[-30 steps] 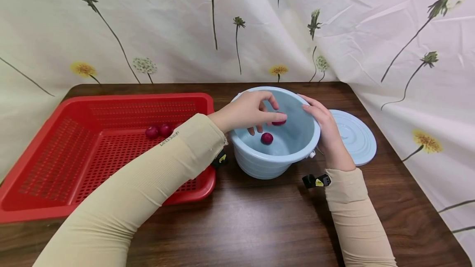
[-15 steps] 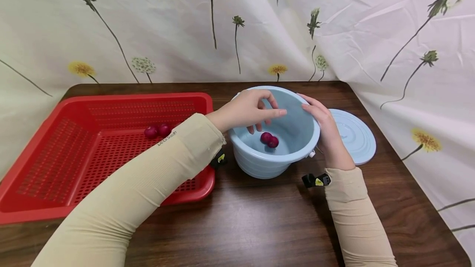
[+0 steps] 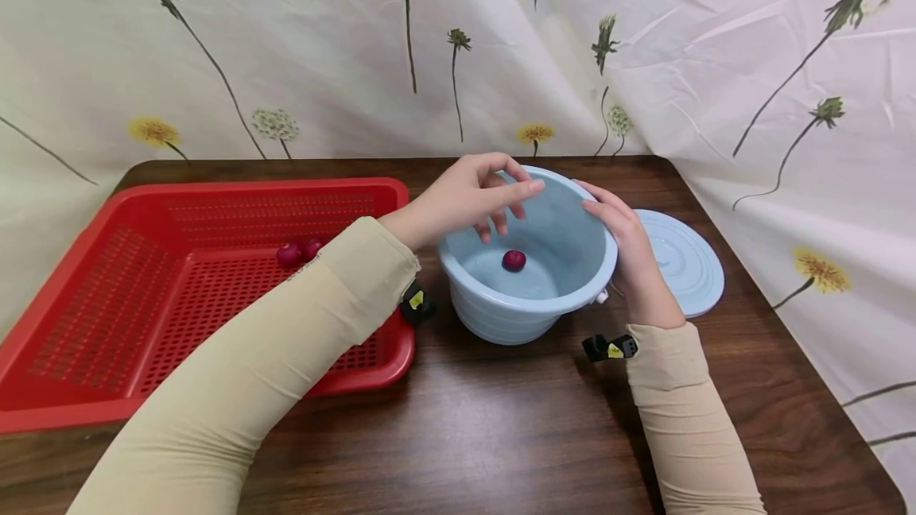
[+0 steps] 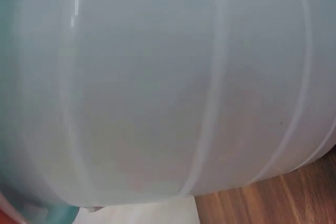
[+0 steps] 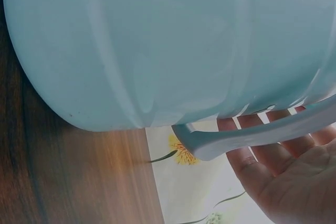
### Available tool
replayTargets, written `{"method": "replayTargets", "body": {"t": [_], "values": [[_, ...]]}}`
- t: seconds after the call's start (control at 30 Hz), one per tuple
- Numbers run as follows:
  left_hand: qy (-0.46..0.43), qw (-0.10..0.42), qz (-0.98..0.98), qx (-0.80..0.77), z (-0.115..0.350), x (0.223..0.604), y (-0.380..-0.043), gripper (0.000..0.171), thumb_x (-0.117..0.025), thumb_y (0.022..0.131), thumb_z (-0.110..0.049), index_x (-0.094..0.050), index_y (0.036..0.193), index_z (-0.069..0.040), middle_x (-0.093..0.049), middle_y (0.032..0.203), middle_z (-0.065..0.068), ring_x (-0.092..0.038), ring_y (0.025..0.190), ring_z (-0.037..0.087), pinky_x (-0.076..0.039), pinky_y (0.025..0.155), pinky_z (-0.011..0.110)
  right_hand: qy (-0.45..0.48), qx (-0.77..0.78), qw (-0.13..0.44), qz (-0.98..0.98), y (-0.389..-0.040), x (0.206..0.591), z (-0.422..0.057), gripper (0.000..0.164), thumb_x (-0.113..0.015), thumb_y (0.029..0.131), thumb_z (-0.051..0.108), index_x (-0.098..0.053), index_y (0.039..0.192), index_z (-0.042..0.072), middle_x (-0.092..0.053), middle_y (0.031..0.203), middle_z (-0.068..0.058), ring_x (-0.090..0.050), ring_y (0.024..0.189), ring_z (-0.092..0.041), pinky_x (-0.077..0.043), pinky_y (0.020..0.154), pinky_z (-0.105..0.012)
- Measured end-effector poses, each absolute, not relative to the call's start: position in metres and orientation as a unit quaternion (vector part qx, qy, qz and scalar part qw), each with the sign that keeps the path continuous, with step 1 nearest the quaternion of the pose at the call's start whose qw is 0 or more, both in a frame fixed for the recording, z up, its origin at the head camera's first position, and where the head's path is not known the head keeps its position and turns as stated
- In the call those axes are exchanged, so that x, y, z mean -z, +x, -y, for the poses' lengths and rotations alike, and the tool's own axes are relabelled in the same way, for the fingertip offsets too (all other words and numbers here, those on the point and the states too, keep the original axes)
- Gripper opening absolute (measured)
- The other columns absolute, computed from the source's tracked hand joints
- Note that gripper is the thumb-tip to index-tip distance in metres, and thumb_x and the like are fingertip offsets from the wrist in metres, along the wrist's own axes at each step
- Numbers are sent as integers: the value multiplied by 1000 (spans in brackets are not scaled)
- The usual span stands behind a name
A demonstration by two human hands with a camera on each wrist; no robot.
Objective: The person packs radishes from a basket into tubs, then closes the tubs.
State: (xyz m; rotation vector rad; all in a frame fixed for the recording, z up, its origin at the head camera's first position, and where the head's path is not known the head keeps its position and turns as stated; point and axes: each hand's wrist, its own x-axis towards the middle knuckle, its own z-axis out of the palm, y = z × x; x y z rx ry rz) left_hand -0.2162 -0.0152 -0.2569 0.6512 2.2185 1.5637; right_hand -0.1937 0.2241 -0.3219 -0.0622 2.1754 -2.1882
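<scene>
In the head view a light blue bucket (image 3: 501, 320) stands on the table, with one dark red round fruit, like a plum (image 3: 514, 261), showing on its floor. My left hand (image 3: 475, 195) is over the bucket's left rim, fingers loosely bent and holding nothing. My right hand (image 3: 626, 249) grips the right side of the rim, thumb at the edge. In the right wrist view its fingers (image 5: 262, 156) lie along the outer wall behind the bucket's handle (image 5: 252, 135). Two more plums (image 3: 289, 254) sit in the red basket (image 3: 71, 276), one partly covered by my left sleeve.
A round blue lid (image 3: 683, 265) lies on the brown table (image 3: 501, 427) right of the bucket, partly behind my right hand. A flower-printed white cloth (image 3: 322, 46) hangs along the back and right edges. The basket's right end is close to the bucket.
A plum dropped from my left hand into the bucket beside another; only one is visible there now. My left hand then rose and drew back left. The right hand stayed in place.
</scene>
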Motion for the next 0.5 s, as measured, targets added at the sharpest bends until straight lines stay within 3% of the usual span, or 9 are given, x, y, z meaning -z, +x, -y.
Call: {"method": "replayTargets", "body": {"t": [0.17,0.5], "values": [[208,144,-761,-598,25,254,-215,24,-65,96,-31,-62,111,-13,-64,94,13,-59,65,23,-54,55,29,-23,712,32,-701,-194,322,-223,46,-44,103,28,-47,147,14,-48,146,-4,-49,128,-16,-46,97,-23],[137,111,-759,-627,66,260,-225,30,-66,95,-39,-64,109,-12,-60,86,11,-51,57,18,-47,50,26,-17,713,21,-700,-193,323,-223,46,-45,103,26,-47,146,12,-52,142,-2,-51,124,-14,-46,95,-21]]}}
